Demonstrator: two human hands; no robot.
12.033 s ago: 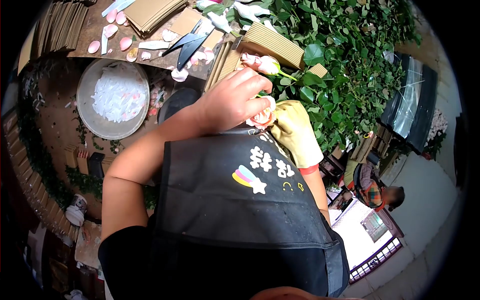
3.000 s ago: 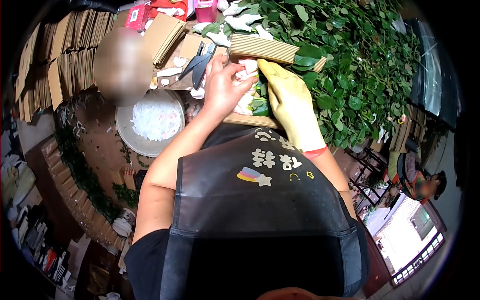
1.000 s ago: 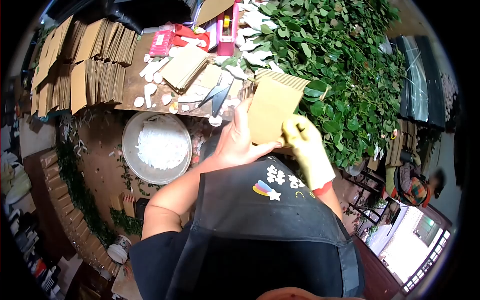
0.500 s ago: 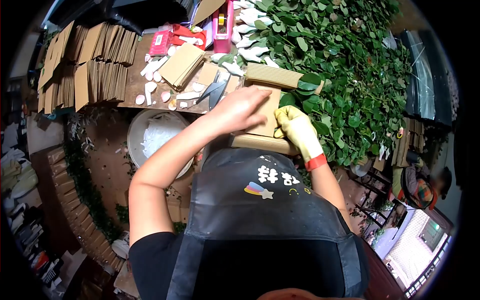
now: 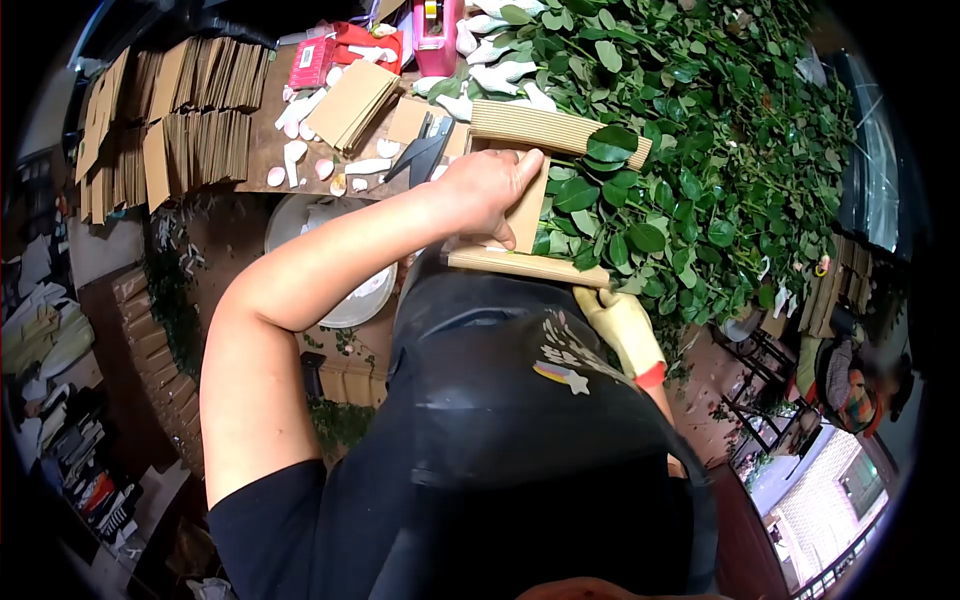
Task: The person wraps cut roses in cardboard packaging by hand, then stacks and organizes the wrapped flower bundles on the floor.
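My bare left hand (image 5: 485,195) spreads over a piece of brown cardboard (image 5: 527,212), thumb and fingers apart. Its thumb reaches down towards a near corrugated strip (image 5: 525,264); its fingertips lie by a far corrugated strip (image 5: 545,128). My right hand (image 5: 618,320), in a yellow glove with a red cuff, is beside the right end of the near strip. Its fingers are stretched out, with tips at the strip's edge. Green leafy stems (image 5: 580,230) lie between the strips. Dark-handled scissors (image 5: 425,150) rest left of the cardboard.
A large heap of leafy stems (image 5: 720,150) covers the right side. White-wrapped flower heads (image 5: 500,75), a pink tape dispenser (image 5: 433,40) and cardboard sheets (image 5: 350,105) lie further back. Cardboard stacks (image 5: 200,150) stand left; a white bucket (image 5: 360,305) is below. A person (image 5: 845,385) is at far right.
My right hand has moved down from the cardboard's right edge to the near strip. My left hand has shifted slightly left, its thumb spread lower. The view has tilted and shifted slightly.
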